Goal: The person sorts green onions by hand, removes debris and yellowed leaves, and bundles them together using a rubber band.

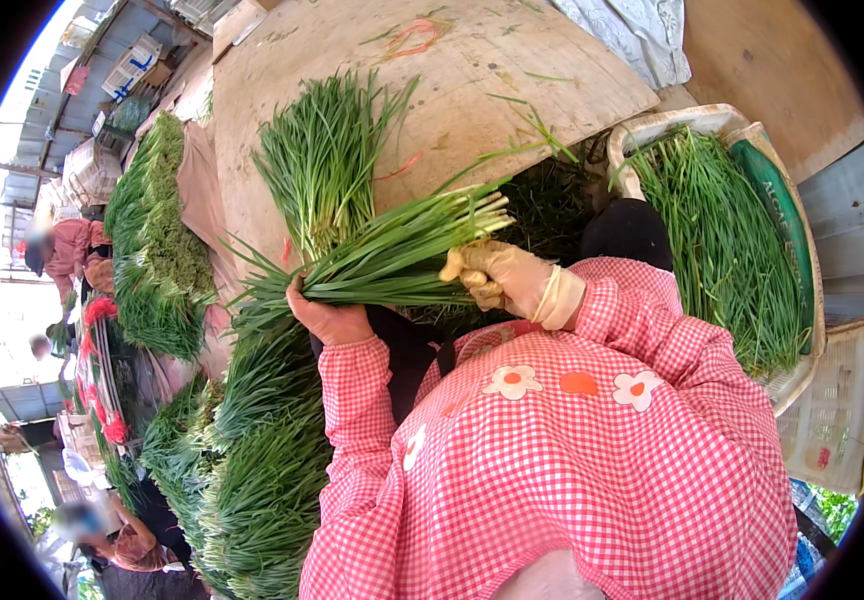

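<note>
My bare left hand [334, 322] is closed round the leafy part of a bunch of green chives [392, 258], with the thumb on top. The bunch lies slantwise before me, its pale cut stem ends pointing right. At the underside of those stems is my right hand [517, 282], in a yellowish stained glove with a band at the wrist. Its fingers are curled in, and what they hold, if anything, is hidden. Just beyond, another chive bundle [324, 165] lies on the wooden board [512, 70], leaves pointing away and stems toward me.
A white crate [642, 128] full of loose chives stands at my right. Piled chives [267, 470] lie to my left, with more heaps [157, 240] farther off. Red ties [414, 38] and stray leaves lie on the board. Other people [72, 245] are at the far left.
</note>
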Available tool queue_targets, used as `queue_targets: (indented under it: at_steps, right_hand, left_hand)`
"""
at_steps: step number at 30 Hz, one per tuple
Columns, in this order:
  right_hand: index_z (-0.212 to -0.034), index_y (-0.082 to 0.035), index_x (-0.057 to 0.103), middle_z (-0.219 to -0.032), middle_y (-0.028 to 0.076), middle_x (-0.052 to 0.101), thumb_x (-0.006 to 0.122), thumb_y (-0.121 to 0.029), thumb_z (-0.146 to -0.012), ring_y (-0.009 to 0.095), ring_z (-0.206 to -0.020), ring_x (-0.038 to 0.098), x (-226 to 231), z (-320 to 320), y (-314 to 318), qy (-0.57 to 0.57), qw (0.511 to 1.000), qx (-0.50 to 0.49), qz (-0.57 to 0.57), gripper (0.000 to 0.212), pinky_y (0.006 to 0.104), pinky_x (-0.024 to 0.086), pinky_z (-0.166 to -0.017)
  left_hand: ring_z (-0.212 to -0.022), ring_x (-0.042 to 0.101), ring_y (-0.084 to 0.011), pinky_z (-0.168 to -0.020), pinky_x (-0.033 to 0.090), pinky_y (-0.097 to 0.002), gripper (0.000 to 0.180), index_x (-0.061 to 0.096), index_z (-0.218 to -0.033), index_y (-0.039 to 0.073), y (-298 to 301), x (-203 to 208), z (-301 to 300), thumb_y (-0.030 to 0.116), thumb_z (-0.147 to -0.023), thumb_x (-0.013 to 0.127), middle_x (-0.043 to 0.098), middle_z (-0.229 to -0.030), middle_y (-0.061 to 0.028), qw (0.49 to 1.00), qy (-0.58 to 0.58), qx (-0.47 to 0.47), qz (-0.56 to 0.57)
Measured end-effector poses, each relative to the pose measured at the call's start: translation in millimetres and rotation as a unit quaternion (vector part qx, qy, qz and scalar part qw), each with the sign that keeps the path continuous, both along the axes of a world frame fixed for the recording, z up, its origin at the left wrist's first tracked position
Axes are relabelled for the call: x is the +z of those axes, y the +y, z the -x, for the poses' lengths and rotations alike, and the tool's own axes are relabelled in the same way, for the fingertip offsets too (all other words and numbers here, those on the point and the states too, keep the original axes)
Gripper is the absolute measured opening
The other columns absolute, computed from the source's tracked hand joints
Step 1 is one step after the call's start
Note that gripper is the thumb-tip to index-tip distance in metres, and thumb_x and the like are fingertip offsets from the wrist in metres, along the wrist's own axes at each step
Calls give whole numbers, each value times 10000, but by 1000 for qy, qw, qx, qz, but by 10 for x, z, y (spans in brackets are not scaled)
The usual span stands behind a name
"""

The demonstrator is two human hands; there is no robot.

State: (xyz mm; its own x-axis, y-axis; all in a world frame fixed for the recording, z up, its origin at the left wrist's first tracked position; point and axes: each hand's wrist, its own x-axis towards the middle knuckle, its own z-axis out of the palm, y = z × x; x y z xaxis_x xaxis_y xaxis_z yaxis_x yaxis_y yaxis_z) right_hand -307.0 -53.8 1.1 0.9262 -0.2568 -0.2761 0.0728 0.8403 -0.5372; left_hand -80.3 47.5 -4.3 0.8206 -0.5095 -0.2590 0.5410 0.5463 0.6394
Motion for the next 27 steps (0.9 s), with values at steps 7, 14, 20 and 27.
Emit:
queue_targets:
  at_steps: [7, 14, 20, 27]
  right_hand:
    - [-917, -48, 509, -534, -54, 387, 432, -342, -917, 64, -412, 338, 339, 646, -414, -173, 958, -167, -154, 305, 235, 313, -435]
    - [-892, -18, 478, -481, -81, 313, 387, -297, -919, 44, -406, 313, 328, 1243, -924, -178, 923, -315, -130, 294, 233, 293, -460]
    - [-878, -52, 469, -551, -63, 367, 397, -256, -933, 32, -414, 314, 241, 1421, -1072, -158, 934, -301, -108, 222, 200, 274, -442]
    - [-1007, -25, 552, -779, 38, 578, 606, -328, -840, 119, -711, 549, 2, 399, -285, 82, 885, -161, 428, 350, 233, 450, -642]
  left_hand:
    - [-1032, 552, -326, -907, 439, -459, 557, 446, -1267, -33, 89, 46, -147, 237, -786, 369, 559, -1166, -184, 999, 29, 13, -12]
    - [-982, 575, -349, -869, 462, -497, 472, 540, -1135, -31, 134, -57, -377, 250, -791, 378, 595, -1090, -191, 995, 69, 0, 66]
    - [-1031, 553, -363, -895, 448, -496, 524, 492, -1196, -54, 152, 70, -338, 250, -786, 374, 552, -1163, -221, 996, 67, 42, 40]
    - [-1136, 486, -366, -991, 373, -472, 615, 391, -1275, -96, 115, 11, -302, 246, -764, 382, 494, -1227, -258, 995, 42, -36, 82]
